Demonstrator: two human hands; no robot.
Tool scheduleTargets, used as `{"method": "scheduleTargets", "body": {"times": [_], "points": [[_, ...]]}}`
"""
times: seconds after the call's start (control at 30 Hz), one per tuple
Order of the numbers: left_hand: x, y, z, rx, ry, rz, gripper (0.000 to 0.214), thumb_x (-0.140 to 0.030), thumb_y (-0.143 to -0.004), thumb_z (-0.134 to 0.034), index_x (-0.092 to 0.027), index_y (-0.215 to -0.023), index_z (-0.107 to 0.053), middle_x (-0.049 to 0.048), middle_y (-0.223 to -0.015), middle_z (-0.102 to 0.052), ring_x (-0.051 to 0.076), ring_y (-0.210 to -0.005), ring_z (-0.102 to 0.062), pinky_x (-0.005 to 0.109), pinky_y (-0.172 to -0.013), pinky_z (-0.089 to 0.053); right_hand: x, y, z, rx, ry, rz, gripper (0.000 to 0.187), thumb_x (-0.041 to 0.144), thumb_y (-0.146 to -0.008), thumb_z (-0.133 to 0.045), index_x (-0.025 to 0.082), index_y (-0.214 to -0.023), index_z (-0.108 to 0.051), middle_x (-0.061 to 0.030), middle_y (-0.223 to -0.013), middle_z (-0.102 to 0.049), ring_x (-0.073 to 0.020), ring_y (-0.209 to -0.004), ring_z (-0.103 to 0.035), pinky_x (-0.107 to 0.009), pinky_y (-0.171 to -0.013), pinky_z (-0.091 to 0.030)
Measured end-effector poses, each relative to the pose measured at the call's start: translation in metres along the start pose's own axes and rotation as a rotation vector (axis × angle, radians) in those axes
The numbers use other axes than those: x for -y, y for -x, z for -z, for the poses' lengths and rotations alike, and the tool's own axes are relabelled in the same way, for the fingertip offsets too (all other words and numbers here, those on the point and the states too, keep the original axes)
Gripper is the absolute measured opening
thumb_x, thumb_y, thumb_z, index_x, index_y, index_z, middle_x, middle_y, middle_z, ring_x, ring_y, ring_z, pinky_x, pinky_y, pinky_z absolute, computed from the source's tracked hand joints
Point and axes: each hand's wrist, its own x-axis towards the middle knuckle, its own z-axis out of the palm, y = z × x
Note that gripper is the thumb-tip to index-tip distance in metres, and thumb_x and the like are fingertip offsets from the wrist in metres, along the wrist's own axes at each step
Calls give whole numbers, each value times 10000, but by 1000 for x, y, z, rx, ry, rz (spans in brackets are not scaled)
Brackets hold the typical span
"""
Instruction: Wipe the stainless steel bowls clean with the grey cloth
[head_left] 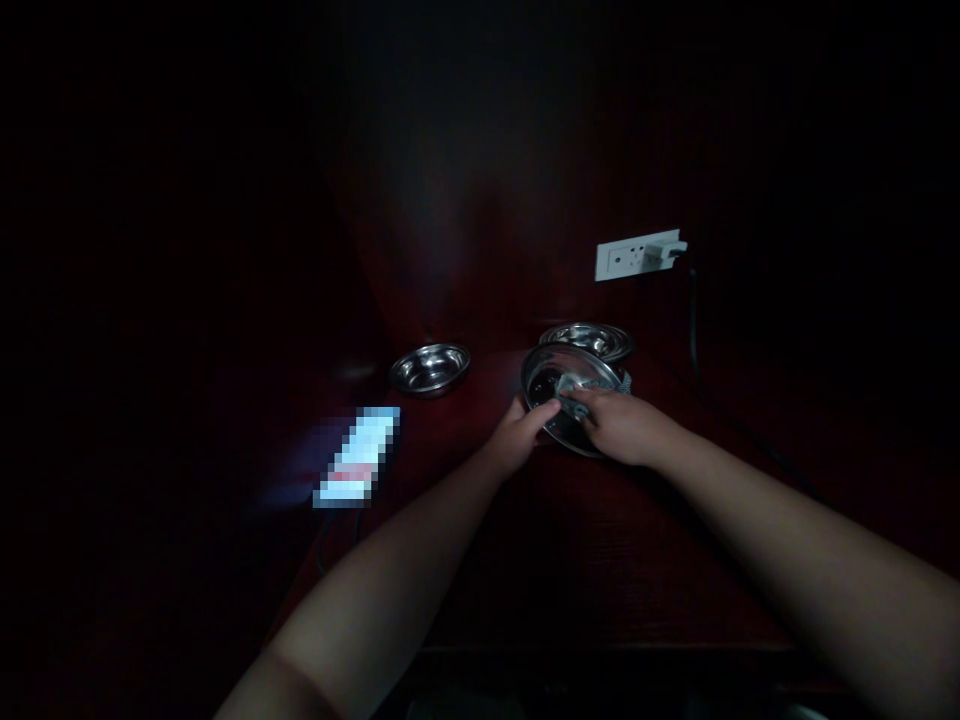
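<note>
A shiny metal bowl [577,362] is tilted up in front of me, its inside facing my hands. My left hand [519,432] grips its left rim, thumb over the edge. In my right hand [616,422] is a bunched grey cloth [574,392], pressed against the bowl's inner surface. Part of the cloth sticks out past the right rim. Right behind the held bowl, more metal bowls [611,340] rest on the dark red table, seemingly stacked. Another metal bowl [430,370] sits apart to the left.
A lit, pixelated phone screen [358,458] glows at the left, with a thin cable below it. On the back wall is a white power socket [637,256] with a plug; a dark cord [694,330] hangs beside it. The table's front edge [600,648] runs below my arms. Surroundings are very dark.
</note>
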Motion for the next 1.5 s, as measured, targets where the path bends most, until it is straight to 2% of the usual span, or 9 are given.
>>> {"method": "scheduleTargets", "body": {"times": [0.13, 0.33, 0.57, 0.83, 1.0, 1.5], "points": [[1, -1, 1, 29, 27, -6, 522, -357, -716, -697, -213, -1182, -511, 85, -1126, -635, 222, -968, -631, 410, -873, -497, 4, 2, 7, 62, 59, -55, 485, 189, -815, -418, 126, -1281, -539, -161, -1191, -637, -299, -1075, -611, -414, -922, -469], [4, -4, 2, 14, 51, 3, 543, -365, -705, -710, -215, -1184, -501, 99, -1157, -624, 244, -1013, -620, 423, -879, -499, 6, 2, 10, 80, 66, -40, 406, 207, -816, -412, 139, -1174, -592, -159, -1100, -665, -287, -969, -640, -389, -830, -485], [4, -5, 4, 15, 21, -4, 558, -388, -707, -707, -217, -1191, -489, 106, -1197, -597, 245, -1044, -604, 446, -910, -480, 3, 1, 4, 37, 31, 0, 450, 208, -812, -416, 96, -1227, -549, -186, -1190, -621, -310, -1049, -606, -430, -886, -470], [6, -7, 5, -7, 36, 9, 551, -384, -695, -718, -220, -1173, -498, 91, -1137, -626, 233, -985, -626, 440, -867, -503, 2, 1, 1, 27, -17, -2, 461, 198, -813, -441, 122, -1259, -531, -167, -1292, -564, -301, -1165, -544, -445, -941, -445], [3, -5, 3, 7, 45, 8, 500, -367, -708, -706, -216, -1148, -522, 72, -1062, -644, 218, -951, -631, 445, -876, -495, 3, 1, 2, 35, -14, 12, 480, 178, -811, -424, 99, -1276, -516, -174, -1299, -556, -301, -1139, -563, -441, -956, -437], [6, -8, 5, -4, 18, -9, 545, -388, -707, -708, -203, -1176, -502, 96, -1119, -617, 228, -974, -616, 466, -883, -491, 6, 3, 4, 39, -29, 20, 471, 167, -808, -419, 91, -1262, -519, -172, -1271, -572, -284, -1120, -572, -409, -952, -438]]}}
